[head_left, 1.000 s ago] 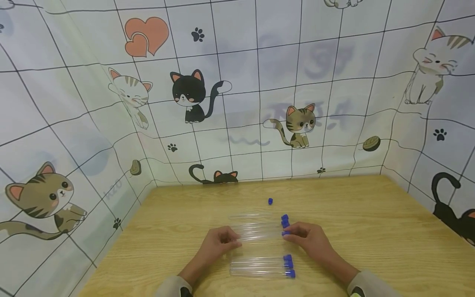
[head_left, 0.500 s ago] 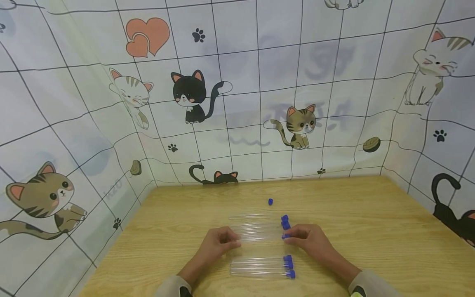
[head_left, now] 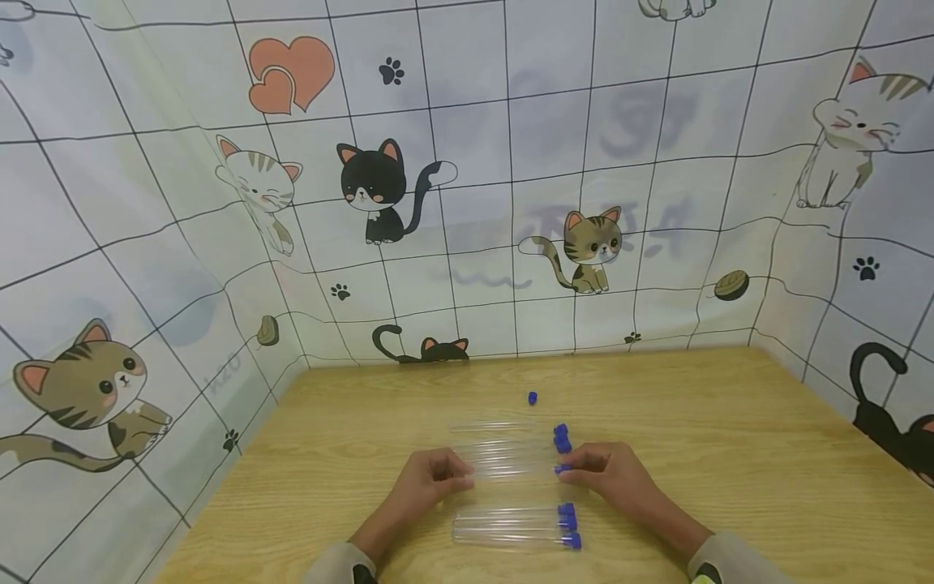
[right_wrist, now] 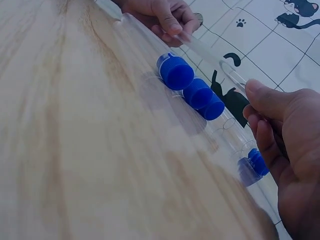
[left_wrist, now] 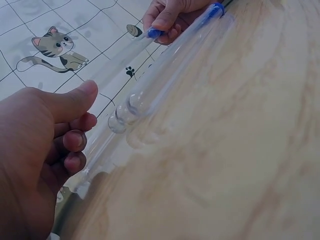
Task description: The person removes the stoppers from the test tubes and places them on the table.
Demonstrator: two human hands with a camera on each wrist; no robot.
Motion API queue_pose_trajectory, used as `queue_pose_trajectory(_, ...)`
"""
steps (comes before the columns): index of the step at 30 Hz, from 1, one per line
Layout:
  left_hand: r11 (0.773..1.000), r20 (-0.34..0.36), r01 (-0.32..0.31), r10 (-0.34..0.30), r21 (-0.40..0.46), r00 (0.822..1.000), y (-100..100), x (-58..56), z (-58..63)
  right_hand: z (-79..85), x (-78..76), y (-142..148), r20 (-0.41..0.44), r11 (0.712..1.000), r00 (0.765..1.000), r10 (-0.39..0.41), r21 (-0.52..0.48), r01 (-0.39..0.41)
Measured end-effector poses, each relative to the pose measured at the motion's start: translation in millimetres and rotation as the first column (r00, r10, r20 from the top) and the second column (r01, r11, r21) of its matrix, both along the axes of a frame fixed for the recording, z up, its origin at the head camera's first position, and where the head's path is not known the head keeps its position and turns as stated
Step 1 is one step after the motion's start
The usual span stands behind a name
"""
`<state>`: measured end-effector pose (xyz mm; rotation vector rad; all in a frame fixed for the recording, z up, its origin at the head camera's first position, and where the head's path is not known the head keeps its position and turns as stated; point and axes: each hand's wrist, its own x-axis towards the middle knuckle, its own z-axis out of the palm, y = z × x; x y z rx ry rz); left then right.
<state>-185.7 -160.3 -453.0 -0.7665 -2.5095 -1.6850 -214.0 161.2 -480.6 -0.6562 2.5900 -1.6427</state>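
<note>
In the head view my left hand (head_left: 432, 478) pinches the rounded end of a clear test tube between thumb and fingers. Held off the table, this test tube (left_wrist: 122, 60) runs across to my right hand (head_left: 609, 470). There my right thumb and fingers pinch a small blue cap (left_wrist: 154, 33) at the tube's mouth; whether it is fully seated I cannot tell. Nearer to me lie several capped test tubes (head_left: 511, 535) side by side, their blue caps (right_wrist: 176, 73) to the right. Behind the held tube lie several uncapped test tubes (head_left: 499, 448).
Loose blue caps (head_left: 561, 438) sit together just beyond my right fingertips. One more blue cap (head_left: 533, 398) lies farther back on the wooden table (head_left: 730, 422). A cat-patterned cloth (head_left: 474, 308) hangs round the back and both sides.
My right hand and the blue cap have shifted slightly toward me, along with the held tube. My left hand stays almost in place. The tubes on the table have not moved.
</note>
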Motion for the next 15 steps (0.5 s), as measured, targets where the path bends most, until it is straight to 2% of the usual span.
queue_pose_trajectory(15, 1.0, -0.008, 0.005, -0.005, 0.012, 1.0, -0.1, -1.3, -0.7, 8.9, 2.7, 1.6, 0.013, 0.999, 1.0, -0.028, 0.043, 0.027)
